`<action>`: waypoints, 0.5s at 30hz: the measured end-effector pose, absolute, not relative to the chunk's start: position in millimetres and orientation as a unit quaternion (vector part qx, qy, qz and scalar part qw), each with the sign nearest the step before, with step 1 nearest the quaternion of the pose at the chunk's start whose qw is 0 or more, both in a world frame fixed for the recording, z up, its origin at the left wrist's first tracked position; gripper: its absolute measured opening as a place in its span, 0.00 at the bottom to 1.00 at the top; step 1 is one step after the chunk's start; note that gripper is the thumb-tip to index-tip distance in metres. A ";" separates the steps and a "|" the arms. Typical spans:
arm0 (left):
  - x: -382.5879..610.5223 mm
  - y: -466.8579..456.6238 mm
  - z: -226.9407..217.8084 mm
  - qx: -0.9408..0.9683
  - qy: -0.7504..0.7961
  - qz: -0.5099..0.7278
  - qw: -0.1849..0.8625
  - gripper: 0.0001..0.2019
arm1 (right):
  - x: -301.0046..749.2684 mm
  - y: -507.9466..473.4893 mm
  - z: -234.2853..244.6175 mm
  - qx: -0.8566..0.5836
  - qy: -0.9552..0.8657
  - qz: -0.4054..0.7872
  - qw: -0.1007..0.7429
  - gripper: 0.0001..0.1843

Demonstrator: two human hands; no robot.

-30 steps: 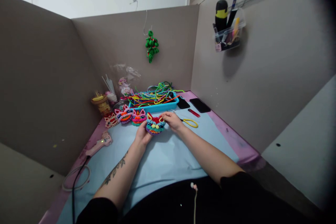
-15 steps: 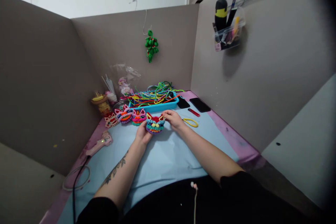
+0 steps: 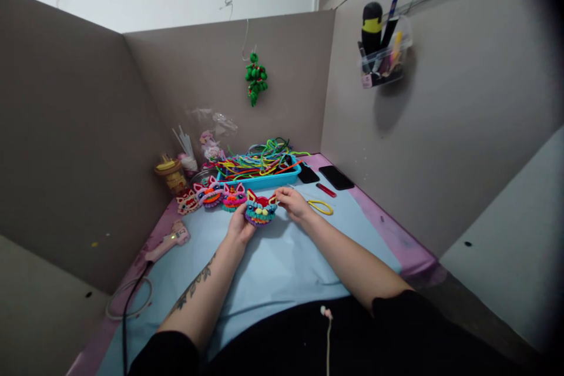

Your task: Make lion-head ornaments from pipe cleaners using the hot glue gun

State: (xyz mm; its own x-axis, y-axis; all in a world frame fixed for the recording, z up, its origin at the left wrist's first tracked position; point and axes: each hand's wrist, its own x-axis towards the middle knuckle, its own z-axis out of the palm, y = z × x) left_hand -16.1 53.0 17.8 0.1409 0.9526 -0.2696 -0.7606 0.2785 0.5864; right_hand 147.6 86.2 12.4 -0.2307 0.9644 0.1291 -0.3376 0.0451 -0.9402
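A colourful pipe-cleaner animal face [image 3: 259, 210] with red ears and a blue rim is held upright over the light blue mat [image 3: 273, 264]. My left hand [image 3: 240, 228] grips its lower left edge from below. My right hand [image 3: 291, 202] pinches its upper right ear with closed fingers. Three similar finished faces [image 3: 211, 194] lie in a row just to the left of it.
A blue tray [image 3: 259, 179] heaped with coloured pipe cleaners stands behind. Yellow-handled scissors [image 3: 321, 207], a red stick [image 3: 326, 190] and two black phones [image 3: 335, 177] lie to the right. A pink glue gun [image 3: 167, 241] with its cord lies left. Grey partition walls surround the desk.
The hands and the face piece have barely moved; my right hand's fingers have shifted slightly on the right ear.
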 end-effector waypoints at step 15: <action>-19.7 55.8 11.9 0.180 0.287 0.591 0.732 0.10 | 148.9 86.5 8.2 -0.333 -0.443 0.643 0.528 0.20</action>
State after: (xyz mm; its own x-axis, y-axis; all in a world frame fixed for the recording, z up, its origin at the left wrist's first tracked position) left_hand -19.7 55.8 11.9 0.1369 0.9687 -0.2072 -0.7624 0.2366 0.6023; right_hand 148.9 86.5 8.2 -0.2205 0.9746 0.0400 -0.3847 -0.0492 -0.9217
